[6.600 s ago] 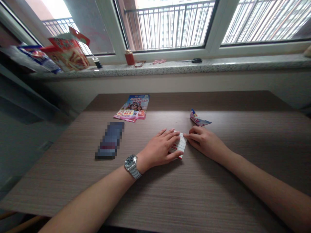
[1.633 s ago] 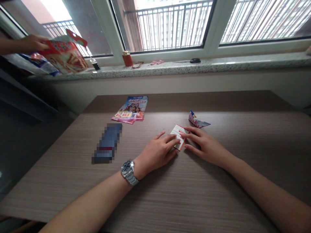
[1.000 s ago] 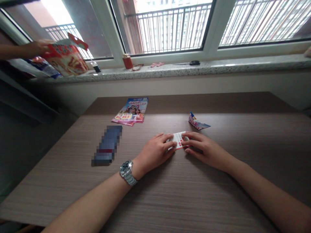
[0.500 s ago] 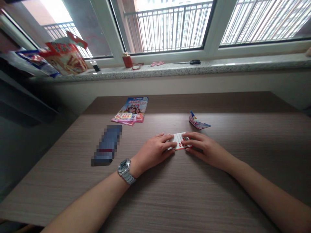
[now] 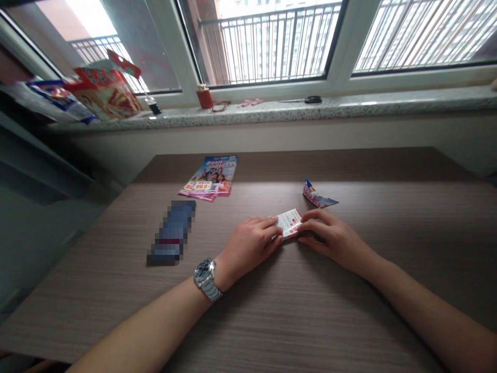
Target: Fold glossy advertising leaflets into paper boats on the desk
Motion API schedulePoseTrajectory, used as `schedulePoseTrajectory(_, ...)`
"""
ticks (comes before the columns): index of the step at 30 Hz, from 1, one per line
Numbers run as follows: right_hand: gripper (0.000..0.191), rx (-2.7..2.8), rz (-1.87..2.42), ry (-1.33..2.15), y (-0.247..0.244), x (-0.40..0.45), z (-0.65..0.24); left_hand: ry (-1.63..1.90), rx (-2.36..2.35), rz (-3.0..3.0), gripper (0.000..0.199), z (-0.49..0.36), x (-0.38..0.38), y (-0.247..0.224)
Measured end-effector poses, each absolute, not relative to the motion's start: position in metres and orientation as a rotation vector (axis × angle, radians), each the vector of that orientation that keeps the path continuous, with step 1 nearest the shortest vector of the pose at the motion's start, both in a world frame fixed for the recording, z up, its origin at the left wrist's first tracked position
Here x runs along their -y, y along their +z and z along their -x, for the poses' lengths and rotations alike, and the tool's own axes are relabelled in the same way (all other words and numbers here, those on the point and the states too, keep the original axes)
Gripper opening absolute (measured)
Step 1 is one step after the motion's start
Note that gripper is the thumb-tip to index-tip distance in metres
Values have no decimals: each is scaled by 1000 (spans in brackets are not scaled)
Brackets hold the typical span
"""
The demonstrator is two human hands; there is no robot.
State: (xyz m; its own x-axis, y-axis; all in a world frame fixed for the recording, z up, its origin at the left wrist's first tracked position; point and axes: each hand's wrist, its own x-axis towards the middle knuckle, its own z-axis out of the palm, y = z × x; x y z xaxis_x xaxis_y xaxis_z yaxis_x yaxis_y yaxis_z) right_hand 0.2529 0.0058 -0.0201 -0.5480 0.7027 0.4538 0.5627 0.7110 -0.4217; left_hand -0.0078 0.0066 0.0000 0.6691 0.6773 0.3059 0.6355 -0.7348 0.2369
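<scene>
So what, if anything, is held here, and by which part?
The small white paper, by its sides: left hand on the left, right hand on the right; pinched or pressed, unclear.

Open table (image 5: 248, 316) spreads across the bottom centre of the frame, where we see room for a hand to pass between the two forearms. At centre, the left hand (image 5: 252, 239) and right hand (image 5: 332, 234) crowd a small paper (image 5: 289, 221), with a narrow gap between their fingers. Just above the right hand, we find a folded paper figure (image 5: 316, 197) in the way. Leaflets (image 5: 212, 176) and a blurred dark object (image 5: 171, 233) block centre left; we count the right side wide open.
</scene>
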Motion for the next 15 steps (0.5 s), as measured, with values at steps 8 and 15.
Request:
schedulePoseTrajectory(8,15,2390,910,317,-16,-3,-250,593,-1150,-2761,17,5,-7,-1)
schedulePoseTrajectory(15,18,2401,912,345,-19,-4,-250,565,-1106,-2779,30,6,-6,2)
